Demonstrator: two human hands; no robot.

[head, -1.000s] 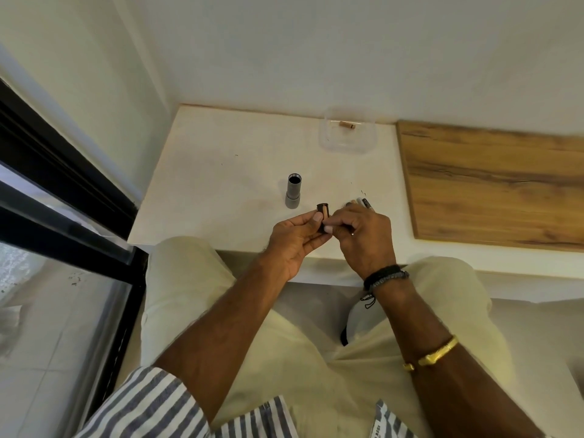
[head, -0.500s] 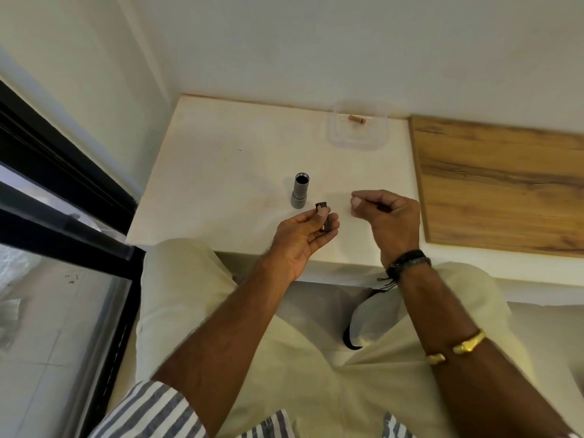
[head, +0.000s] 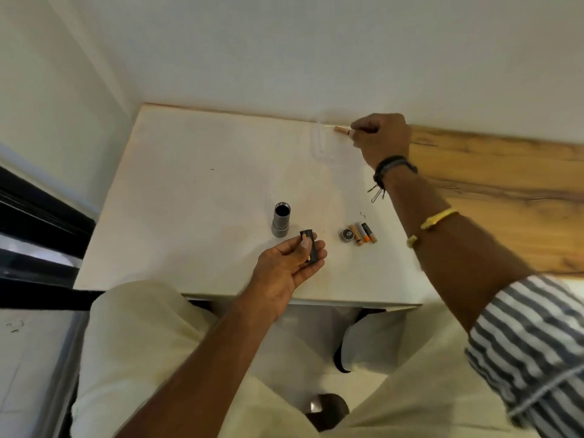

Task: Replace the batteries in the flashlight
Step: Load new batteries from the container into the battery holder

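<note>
The grey flashlight body stands upright on the white table, its open end up. My left hand holds the black battery holder near the table's front edge. My right hand has reached to the back of the table and pinches a copper-coloured battery over the clear plastic container. Three used batteries lie side by side next to the flashlight's round cap.
A wooden board covers the right part of the table. The wall runs close behind the table. A dark window frame is at the left. My knees are under the table's front edge.
My right hand left the battery holder and moved to the back of the table, where it took hold of the battery in the container. The left hand stayed with the holder.
</note>
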